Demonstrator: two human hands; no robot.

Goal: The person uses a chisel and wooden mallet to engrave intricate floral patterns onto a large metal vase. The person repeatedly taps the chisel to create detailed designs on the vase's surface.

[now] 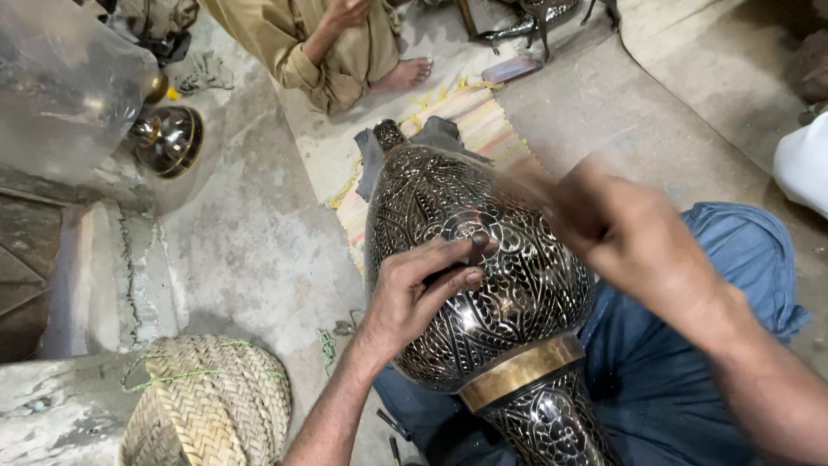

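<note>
Bare grey concrete floor (259,250), cracked in places, a striped woven mat (483,129) spread on it, a straw basket (207,406) lying near, a small dark metal bowl (168,140) by the raised ledge

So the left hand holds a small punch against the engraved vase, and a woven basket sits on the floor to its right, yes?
Nearly. The left hand does hold a punch against the vase, but the basket sits on the floor to the vase's left, not its right. The head view shows it at lower left.

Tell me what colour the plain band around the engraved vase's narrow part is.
The band is a smooth brass-gold, set against the dark, silver-engraved vase. The head view shows it.
</note>
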